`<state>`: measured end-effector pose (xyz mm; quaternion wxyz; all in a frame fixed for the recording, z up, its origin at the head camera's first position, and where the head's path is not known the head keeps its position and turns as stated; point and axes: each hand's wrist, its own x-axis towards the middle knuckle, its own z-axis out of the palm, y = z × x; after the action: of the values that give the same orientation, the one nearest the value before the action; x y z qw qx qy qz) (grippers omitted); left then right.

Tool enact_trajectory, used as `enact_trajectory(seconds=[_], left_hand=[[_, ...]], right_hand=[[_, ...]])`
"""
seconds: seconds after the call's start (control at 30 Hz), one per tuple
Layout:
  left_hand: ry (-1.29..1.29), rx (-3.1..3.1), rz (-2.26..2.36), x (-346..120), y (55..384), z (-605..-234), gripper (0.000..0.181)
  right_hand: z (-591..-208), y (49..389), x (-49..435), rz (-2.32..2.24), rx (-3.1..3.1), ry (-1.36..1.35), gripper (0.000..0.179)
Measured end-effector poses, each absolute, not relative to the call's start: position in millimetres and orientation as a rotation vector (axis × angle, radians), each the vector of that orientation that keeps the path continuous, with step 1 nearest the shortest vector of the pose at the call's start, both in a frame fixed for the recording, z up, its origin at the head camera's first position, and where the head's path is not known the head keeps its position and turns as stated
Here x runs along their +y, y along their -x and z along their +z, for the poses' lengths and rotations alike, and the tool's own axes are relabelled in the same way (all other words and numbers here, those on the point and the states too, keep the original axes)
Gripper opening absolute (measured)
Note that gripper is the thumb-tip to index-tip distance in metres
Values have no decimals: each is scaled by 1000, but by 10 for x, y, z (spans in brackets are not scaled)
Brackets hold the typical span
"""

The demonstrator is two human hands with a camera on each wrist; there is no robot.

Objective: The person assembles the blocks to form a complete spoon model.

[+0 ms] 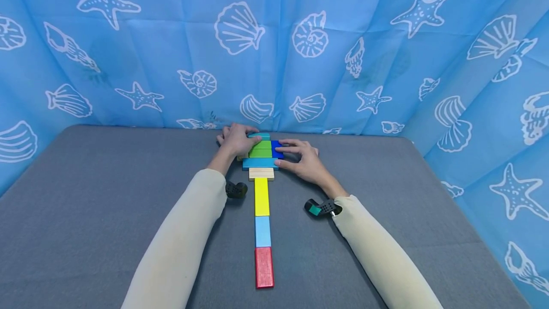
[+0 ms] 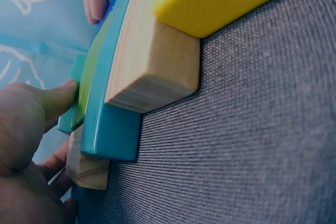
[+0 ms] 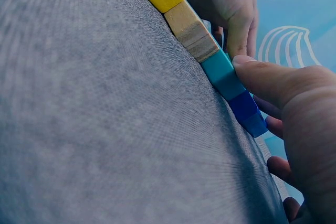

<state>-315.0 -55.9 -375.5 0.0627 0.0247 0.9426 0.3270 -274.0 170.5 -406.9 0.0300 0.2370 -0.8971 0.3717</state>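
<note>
Coloured wooden blocks lie flat in a layout. At its far end are a teal block (image 1: 260, 136), two green blocks (image 1: 260, 153), a dark blue block (image 1: 277, 149) and a turquoise block (image 1: 257, 163). My left hand (image 1: 237, 140) is at the left side of this cluster. Its thumb touches the green and teal blocks, and its other fingers reach behind a plain wood block (image 2: 89, 167). From the right, my right hand (image 1: 305, 160) rests its thumb on the turquoise block and its fingertips by the dark blue block. Its fingers are loosely bent.
Toward me, a plain wood block (image 1: 261, 173), a yellow block (image 1: 261, 197), a light blue block (image 1: 263, 231) and a red block (image 1: 264, 267) form a line. They lie on a grey cloth-covered table (image 1: 107, 213). Behind the far edge hangs a blue curtain (image 1: 274, 37) with sea shells.
</note>
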Motion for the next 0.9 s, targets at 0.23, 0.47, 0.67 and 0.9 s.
enact_trajectory(seconds=[0.23, 0.47, 0.67, 0.9], left_hand=[[-75, 2850, 976, -546, 3131, -3743, 43], [-70, 2847, 979, -547, 3115, -3738, 44], [-75, 2858, 1015, -555, 3115, -3767, 42], [-96, 2860, 1080, -576, 3110, -3796, 39]], right_hand=[[-4064, 2741, 1699, 1140, -2770, -723, 44], [-4063, 2741, 1705, 1138, -2770, -722, 44], [-4072, 2751, 1708, 1138, -2771, -718, 44], [-4068, 2740, 1711, 1129, -2773, -722, 45]])
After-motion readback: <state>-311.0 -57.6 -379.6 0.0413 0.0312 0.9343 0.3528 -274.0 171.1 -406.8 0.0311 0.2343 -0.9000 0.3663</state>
